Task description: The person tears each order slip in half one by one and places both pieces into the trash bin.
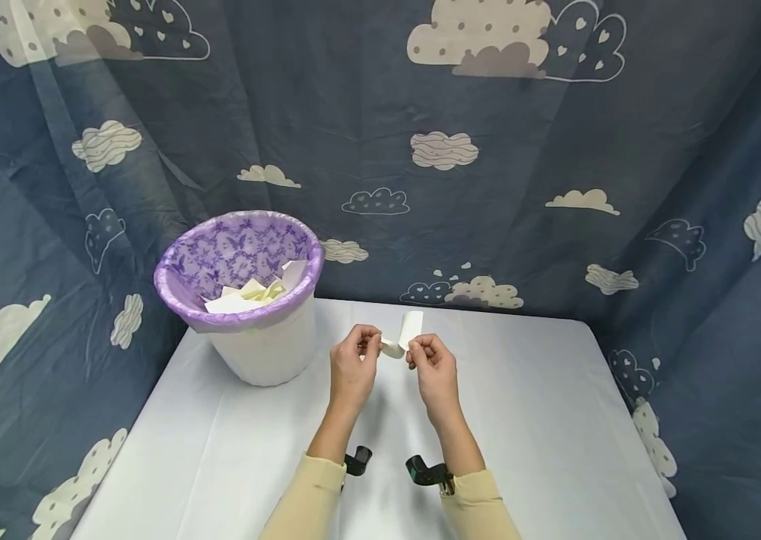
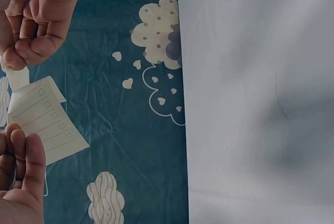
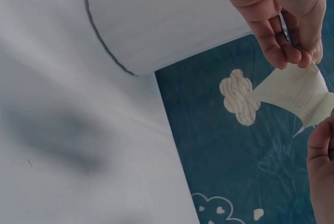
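Observation:
Between the two hands is a small cream sheet of paper (image 1: pixel 411 328), bent in the middle. In the left wrist view it shows ruled lines and a row of printed checkboxes. My left hand (image 1: pixel 355 358) pinches one end of it between thumb and fingertips. The other side is pinched by my right hand (image 1: pixel 435 367), a short way to the right. Both hands are above the table. Whether the sheet is torn between them I cannot tell.
A white bin (image 1: pixel 264 349) with a purple butterfly-patterned liner (image 1: pixel 238 244) stands at the back left, several paper pieces (image 1: pixel 248 296) inside. The white table (image 1: pixel 528 420) ends at a dark blue cloud-print curtain (image 1: pixel 326 97). Black wrist mounts (image 1: pixel 426 471) sit near both sleeves.

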`<control>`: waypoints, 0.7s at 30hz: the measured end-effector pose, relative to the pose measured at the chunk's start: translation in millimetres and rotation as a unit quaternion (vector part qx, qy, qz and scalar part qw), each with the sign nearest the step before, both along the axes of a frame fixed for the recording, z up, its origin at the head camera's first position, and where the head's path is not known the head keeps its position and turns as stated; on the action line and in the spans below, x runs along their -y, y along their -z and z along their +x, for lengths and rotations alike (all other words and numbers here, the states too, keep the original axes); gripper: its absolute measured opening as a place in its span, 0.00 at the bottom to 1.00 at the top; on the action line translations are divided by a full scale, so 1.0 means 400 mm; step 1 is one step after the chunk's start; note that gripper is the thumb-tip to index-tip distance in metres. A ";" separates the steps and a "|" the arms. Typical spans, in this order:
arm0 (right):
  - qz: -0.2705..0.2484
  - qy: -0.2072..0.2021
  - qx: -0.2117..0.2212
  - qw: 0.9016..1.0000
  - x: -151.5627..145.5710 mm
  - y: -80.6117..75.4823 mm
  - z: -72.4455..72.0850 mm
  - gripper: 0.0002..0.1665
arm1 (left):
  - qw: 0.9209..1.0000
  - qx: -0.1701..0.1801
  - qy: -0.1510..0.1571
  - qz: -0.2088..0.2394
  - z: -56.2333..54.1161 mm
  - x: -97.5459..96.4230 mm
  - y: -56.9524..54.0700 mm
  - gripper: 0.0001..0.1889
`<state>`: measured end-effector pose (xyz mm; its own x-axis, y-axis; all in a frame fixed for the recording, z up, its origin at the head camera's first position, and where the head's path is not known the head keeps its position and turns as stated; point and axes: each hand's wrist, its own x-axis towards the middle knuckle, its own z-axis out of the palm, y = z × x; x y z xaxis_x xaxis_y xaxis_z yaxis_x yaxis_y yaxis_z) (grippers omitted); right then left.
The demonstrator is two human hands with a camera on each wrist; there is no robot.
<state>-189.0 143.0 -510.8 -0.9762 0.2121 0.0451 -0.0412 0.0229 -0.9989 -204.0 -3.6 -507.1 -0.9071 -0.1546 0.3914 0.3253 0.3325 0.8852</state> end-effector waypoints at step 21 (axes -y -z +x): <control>0.001 0.010 -0.005 1.000 -0.017 0.010 0.002 0.08 | 1.000 -0.009 -0.012 0.021 -0.015 0.009 -0.004 0.02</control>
